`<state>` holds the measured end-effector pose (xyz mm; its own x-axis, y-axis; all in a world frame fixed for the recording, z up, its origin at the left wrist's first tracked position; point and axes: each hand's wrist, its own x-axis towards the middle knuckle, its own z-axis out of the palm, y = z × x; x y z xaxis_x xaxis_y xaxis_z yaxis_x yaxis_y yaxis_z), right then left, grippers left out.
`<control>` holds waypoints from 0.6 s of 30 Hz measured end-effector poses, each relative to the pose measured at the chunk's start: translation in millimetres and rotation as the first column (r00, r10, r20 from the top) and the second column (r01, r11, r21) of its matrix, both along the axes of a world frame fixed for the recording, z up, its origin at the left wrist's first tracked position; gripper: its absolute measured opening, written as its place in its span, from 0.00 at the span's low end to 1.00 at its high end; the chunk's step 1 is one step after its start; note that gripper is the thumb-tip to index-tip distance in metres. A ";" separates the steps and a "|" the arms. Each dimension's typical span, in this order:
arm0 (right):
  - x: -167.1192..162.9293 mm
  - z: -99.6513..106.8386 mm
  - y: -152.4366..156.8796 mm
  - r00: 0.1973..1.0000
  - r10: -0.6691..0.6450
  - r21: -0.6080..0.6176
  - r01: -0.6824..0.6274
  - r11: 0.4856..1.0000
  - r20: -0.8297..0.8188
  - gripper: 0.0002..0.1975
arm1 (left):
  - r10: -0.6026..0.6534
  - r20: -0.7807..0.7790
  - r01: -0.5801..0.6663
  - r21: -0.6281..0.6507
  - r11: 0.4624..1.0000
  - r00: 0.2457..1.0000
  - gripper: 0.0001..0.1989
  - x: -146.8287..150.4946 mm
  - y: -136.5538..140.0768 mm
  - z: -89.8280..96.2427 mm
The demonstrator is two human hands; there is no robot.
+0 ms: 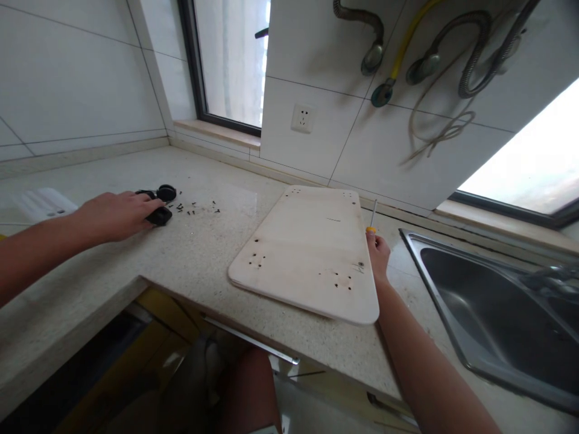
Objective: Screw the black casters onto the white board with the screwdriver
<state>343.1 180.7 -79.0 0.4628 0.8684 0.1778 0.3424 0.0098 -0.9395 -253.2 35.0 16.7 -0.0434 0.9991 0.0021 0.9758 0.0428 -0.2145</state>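
Note:
On the left of the counter, my left hand (pixel 118 216) reaches over a small group of black casters (pixel 166 193), its fingers curled onto the nearest black caster (pixel 159 216). Several small dark screws (pixel 181 208) lie scattered just to the right of them. A white board (pixel 307 250) with rounded corners lies flat in the middle, with clusters of screw holes near its corners. Beside the board's right edge, my right hand (pixel 379 254) is closed around a screwdriver (pixel 371 229) with a yellow handle, its metal shaft pointing up and away.
A steel sink (pixel 409 241) is set into the counter (pixel 203 253) on the right. At the left lies a whitish translucent item (pixel 45 205). A socket (pixel 303 119), hoses and a yellow pipe (pixel 409 36) are on the tiled wall behind. The counter's front edge has an inner corner.

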 end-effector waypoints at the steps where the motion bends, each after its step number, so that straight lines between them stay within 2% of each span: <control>1: 1.0 -0.2 0.8 1.000 -0.003 -0.001 0.003 1.000 0.004 0.21 | 0.005 0.003 -0.005 -0.002 1.000 1.000 0.24 -4.2 -0.3 -3.3; 7: 5.0 -0.2 5.0 0.999 -0.030 -0.030 0.031 0.999 0.033 0.20 | -0.051 0.026 0.051 0.005 0.999 0.998 0.15 1.2 9.4 -6.1; 11: 4.3 -0.5 4.9 0.998 -0.043 -0.030 0.044 0.999 0.039 0.19 | -0.063 0.085 0.064 -0.010 0.998 0.994 0.17 7.3 18.3 -3.7; 14: 3.4 -0.6 4.0 0.998 -0.049 -0.027 0.050 0.998 0.038 0.19 | -0.093 0.261 0.096 0.004 0.995 0.961 0.22 24.8 23.3 0.6; 18: 2.9 -0.7 2.4 0.999 -0.043 -0.022 0.044 0.999 0.033 0.19 | -0.071 0.583 0.102 -0.021 0.995 0.810 0.33 68.2 27.5 11.6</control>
